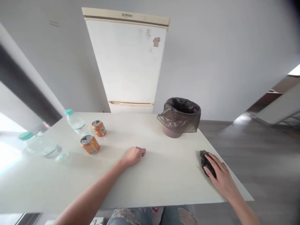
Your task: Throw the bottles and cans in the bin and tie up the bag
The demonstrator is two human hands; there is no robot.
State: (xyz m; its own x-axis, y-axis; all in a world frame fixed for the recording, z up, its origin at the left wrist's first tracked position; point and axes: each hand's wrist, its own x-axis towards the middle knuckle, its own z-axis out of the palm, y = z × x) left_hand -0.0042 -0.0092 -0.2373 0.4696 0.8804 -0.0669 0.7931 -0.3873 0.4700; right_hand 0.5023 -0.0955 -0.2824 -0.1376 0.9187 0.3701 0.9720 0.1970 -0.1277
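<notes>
My left hand (135,155) rests on the white table in a loose fist, and nothing shows in it. At the table's right side my right hand (221,175) is curled over a crumpled black plastic bag (207,164), its fingers round the near side. Beyond both hands stands a small bin (172,133), lined with a dark plastic bag (180,120) folded over its rim. To the left of my left hand are two orange drink cans, one nearer (91,145) and one farther (99,128), both upright.
Two clear bottles with teal caps, a near one (45,148) and a far one (77,123), stand at the left of the white table (154,184). A white fridge (126,59) is behind the table's far edge. The right edge drops to a grey floor (234,140).
</notes>
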